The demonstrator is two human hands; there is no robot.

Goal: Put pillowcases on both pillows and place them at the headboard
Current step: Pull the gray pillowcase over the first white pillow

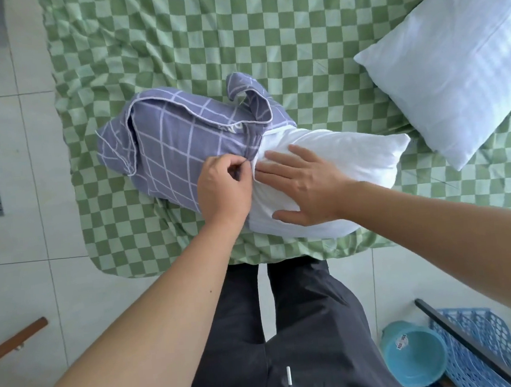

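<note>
Green checked bed (170, 30), left hand (221, 187) pinching the purple pillowcase (168, 145) edge, right hand (303, 185) flat with straight fingers on the half-covered white pillow (357, 158), second bare pillow (453, 58) lying farther right.

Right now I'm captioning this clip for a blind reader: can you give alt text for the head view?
Seen from above, a person's left hand pinches the edge of a purple grid pillowcase half pulled over a white pillow, while the right hand presses flat on the pillow. A second bare pillow lies to the right on the green checked bed.
</note>
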